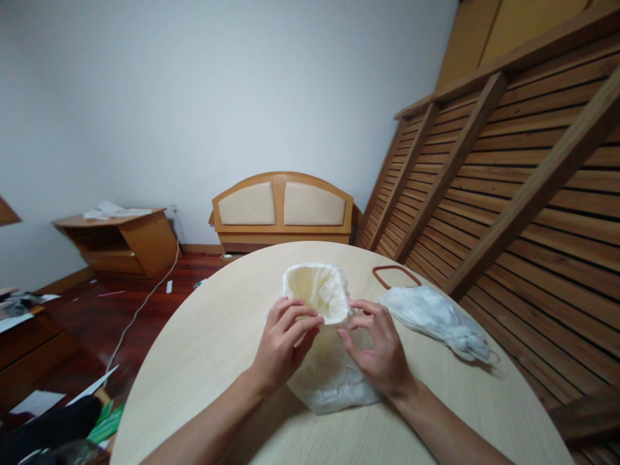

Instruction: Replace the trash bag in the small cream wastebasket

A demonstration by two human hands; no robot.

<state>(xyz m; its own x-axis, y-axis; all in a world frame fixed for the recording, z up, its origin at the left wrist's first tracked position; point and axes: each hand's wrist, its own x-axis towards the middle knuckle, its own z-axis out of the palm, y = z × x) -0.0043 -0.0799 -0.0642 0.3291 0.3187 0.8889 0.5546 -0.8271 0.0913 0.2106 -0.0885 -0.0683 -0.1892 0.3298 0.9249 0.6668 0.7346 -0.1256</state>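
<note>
A pale yellow, open-topped container [310, 286] stands near the middle of the round table, its mouth facing up. A thin white translucent plastic bag [334, 381] is gathered around its rim and hangs toward the near side. My left hand [285, 336] pinches the near left part of the rim, fingers bent over the edge. At the right of the rim, my right hand [380, 349] has thumb and fingers closed on the bag's edge. The container's lower part is hidden behind the bag and my hands.
The round pale table [208, 361] also bears a brown rounded frame [382, 281] and a bundle of white plastic bags [436, 316] at the right. Wooden slats [547, 213] lean beyond its right edge. A cabinet [140, 245] and headboard [281, 232] stand behind.
</note>
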